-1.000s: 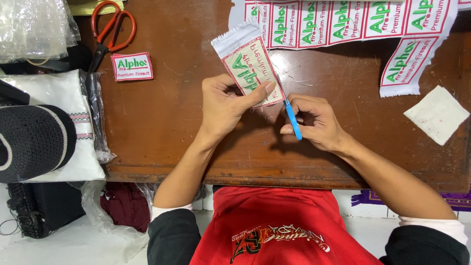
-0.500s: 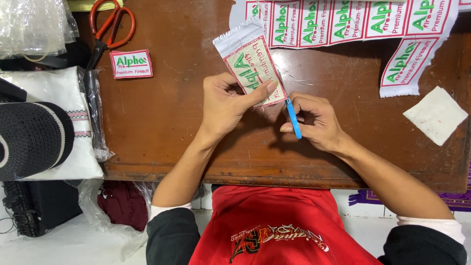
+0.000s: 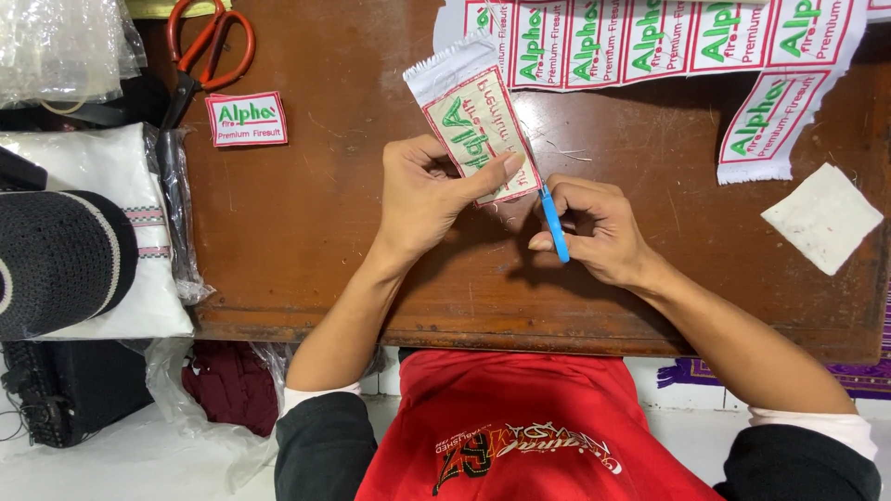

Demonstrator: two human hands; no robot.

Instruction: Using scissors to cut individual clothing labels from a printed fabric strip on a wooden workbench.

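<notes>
Unmoved: white red-bordered label (image 3: 478,125), hands (image 3: 436,190).

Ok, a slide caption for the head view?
Left hand holds a white woven label while right hand works a blue-handled tool along its edge.

A white cloth label (image 3: 478,125) with red border and green lettering sat at upper centre. A single cut label (image 3: 246,119) lay upper left; a strip of uncut labels (image 3: 668,42) crossed the upper right.
</notes>
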